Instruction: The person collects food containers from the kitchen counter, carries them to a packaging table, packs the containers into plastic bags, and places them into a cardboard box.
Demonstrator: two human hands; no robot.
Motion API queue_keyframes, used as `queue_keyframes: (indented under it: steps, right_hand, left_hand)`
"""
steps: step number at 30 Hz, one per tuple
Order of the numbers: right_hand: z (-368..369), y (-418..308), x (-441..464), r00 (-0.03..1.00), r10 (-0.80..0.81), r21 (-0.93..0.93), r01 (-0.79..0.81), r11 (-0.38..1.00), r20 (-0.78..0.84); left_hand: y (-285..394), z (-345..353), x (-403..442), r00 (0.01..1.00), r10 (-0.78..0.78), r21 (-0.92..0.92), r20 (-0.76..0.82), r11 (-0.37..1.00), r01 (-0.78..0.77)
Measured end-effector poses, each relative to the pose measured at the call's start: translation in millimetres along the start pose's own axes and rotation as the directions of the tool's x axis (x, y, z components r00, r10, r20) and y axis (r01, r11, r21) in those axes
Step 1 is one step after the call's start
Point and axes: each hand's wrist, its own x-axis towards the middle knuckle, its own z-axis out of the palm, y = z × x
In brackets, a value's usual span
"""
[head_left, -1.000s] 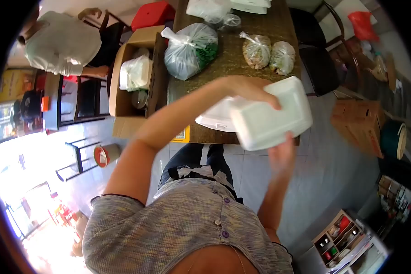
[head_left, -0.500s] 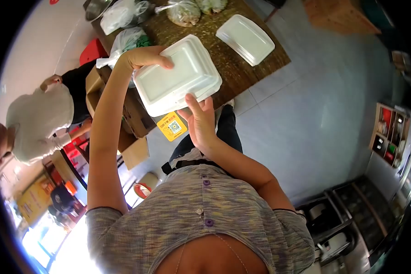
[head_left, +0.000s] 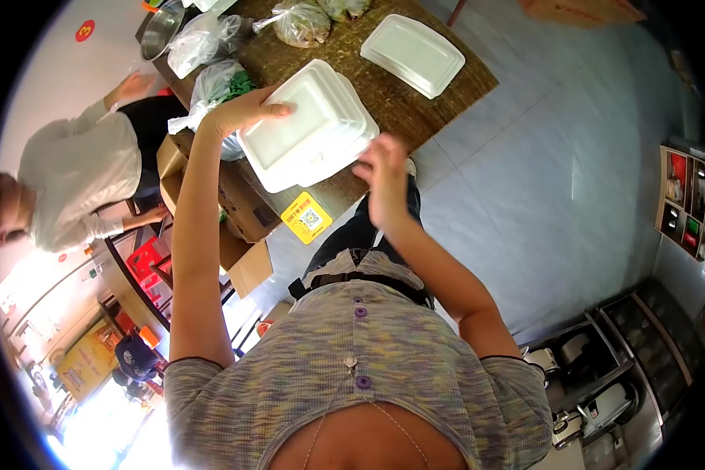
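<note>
My left hand [head_left: 247, 111] grips a white plastic takeaway box [head_left: 301, 129] by its upper left side, thumb on top and the other fingers hidden beneath. The box is held tilted above the table's near edge; its pieces look slightly offset, like a lid or second box stacked on another. My right hand [head_left: 388, 180] hangs just off the box's lower right corner, somewhat blurred, fingers apart and a little bent, with nothing in it. A similar white lid or box [head_left: 413, 55] lies on the wooden table [head_left: 384, 106] at the upper right.
Several plastic bags with food [head_left: 301, 23] rest along the table's far side, beside a metal bowl [head_left: 163, 33]. A cardboard box [head_left: 243, 204] stands left of the table, near a yellow QR-code card [head_left: 306, 218]. Another person in a white shirt [head_left: 86, 172] is at the left.
My right hand has come off the box's lower edge and moved right. My left hand keeps hold of the box. The other person has raised an arm.
</note>
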Motion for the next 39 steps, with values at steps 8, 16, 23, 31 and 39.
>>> queue_keyframes:
  steps: [8, 16, 23, 31, 39]
  right_hand:
    - [24, -69, 88, 0.928, 0.032, -0.341, 0.104, 0.934, 0.372]
    - [47, -68, 92, 0.796, 0.305, -0.317, -0.150, 0.936, 0.523]
    - [43, -60, 98, 0.852, 0.216, -0.419, 0.003, 0.908, 0.476]
    - [57, -66, 61, 0.898, 0.100, -0.377, 0.076, 0.923, 0.427]
    - [75, -88, 27, 0.916, 0.005, -0.273, 0.115, 0.955, 0.402]
  left_hand:
    - [-75, 26, -27, 0.758, -0.064, -0.431, -0.650, 0.852, -0.297]
    - [-25, 110, -50, 0.763, -0.264, -0.801, -0.590, 0.307, -0.513]
    - [-59, 116, -38, 0.774, -0.192, -0.793, -0.603, 0.252, -0.555]
    - [-40, 108, -39, 0.723, -0.305, -0.782, -0.620, 0.321, -0.534]
    - [-13, 105, -61, 0.597, -0.288, -0.663, -0.748, 0.347, -0.663]
